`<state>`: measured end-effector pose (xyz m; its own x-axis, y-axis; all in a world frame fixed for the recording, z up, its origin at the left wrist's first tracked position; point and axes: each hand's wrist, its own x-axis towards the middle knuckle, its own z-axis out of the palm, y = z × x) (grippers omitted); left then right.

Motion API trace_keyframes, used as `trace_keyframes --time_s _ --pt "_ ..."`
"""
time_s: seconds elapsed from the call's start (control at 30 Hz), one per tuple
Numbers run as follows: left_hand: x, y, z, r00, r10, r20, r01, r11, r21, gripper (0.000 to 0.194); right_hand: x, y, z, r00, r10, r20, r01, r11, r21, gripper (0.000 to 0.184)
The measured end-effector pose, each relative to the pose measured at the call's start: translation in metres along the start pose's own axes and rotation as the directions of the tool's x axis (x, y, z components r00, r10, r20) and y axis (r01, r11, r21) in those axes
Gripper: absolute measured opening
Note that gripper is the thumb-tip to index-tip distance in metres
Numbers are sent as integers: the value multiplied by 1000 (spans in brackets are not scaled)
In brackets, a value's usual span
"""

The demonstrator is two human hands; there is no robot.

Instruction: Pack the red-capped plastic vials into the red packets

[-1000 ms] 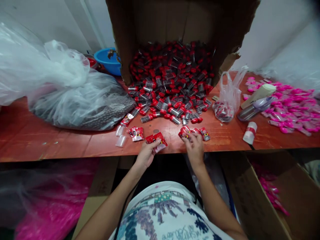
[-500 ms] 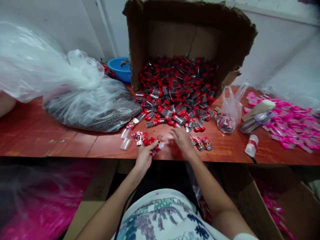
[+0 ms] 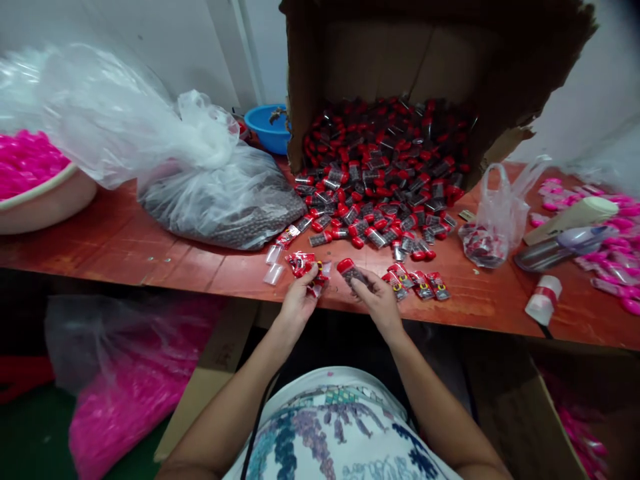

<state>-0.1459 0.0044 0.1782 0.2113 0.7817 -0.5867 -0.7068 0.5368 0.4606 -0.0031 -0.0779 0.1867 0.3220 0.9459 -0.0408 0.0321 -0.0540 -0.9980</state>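
Note:
My left hand (image 3: 299, 303) pinches a red printed plastic wrapper (image 3: 320, 283) near the table's front edge. In the fingers of my right hand (image 3: 380, 307) is a small clear bottle (image 3: 351, 271) with a red cap and dark contents, tilted toward the wrapper but apart from it. More red wrappers (image 3: 299, 261) lie just beyond my left hand. Right of my other hand rest several bottles in red printed wrappers (image 3: 421, 285). A large heap of red-capped bottles (image 3: 380, 180) spills toward me from a cardboard box (image 3: 450, 60) lying on its side.
Left stand a tied clear bag of dark pieces (image 3: 220, 207), a blue basin (image 3: 270, 137) and a tub of pink pieces (image 3: 65, 200). On the right are a small plastic bag (image 3: 493, 233), a white roll (image 3: 543, 300) and pink items (image 3: 620, 267). Two clear sleeves (image 3: 273, 273) lie nearer.
My right hand, reaching at the near edge of the heap before, has come back toward me with a bottle in its fingers. The view has turned left, bringing the tub in.

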Motion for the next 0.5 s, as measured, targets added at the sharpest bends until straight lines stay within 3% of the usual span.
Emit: trace_keyframes --time_s 0.1,0.3,0.5 --pt "2 -5 -1 1000 21 21 -21 1000 12 10 -14 -4 8 998 70 -7 -68 988 139 40" --pt "-4 -12 -2 992 107 67 -114 989 98 17 -13 0 10 992 125 -17 -120 976 181 42" --pt "-10 -10 -1 969 209 134 -228 963 146 25 -15 8 9 983 152 106 -170 965 197 40"
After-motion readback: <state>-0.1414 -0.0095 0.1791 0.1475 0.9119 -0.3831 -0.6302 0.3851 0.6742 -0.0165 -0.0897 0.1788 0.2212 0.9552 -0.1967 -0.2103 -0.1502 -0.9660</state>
